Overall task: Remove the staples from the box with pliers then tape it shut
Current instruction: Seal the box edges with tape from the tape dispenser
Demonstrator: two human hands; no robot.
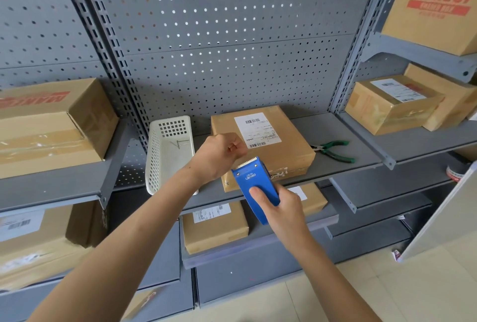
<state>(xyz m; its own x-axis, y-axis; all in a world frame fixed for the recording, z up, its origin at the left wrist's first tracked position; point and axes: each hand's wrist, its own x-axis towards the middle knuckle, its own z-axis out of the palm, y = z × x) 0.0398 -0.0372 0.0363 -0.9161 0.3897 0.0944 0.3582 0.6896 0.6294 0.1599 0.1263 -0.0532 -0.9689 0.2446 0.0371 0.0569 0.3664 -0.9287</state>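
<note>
Nearest the camera, a blue tape dispenser (254,187) is gripped in the right hand (282,208), the thumb laid flat along its back and the fingers wrapped underneath, so that the toothed cutting edge is aimed up and away toward the work. Just beyond it, the left hand (222,152) is curled into a loose fist with thumb and fingertips pinched together right at the serrated edge — most likely the free end of the tape is being pulled out, though the tape itself is too clear or too thin to be made out.

Directly behind both hands, the box (260,140) is lying flat on the grey shelf (361,159), its labelled face up and its near edge at the shelf's front lip, where it can be reached for taping. Scuffed remnants of old tape can be seen along its front side. No staples can be picked out on it from here.

To the left of the box, a white perforated basket (169,151) is set just beside it, and a few small metal pieces — probably the pulled staples — are collected inside. To the right, the green-handled pliers (333,150) are laid down apart from the box, which suggests the staple step is judged finished and taping is the step in hand.
</note>
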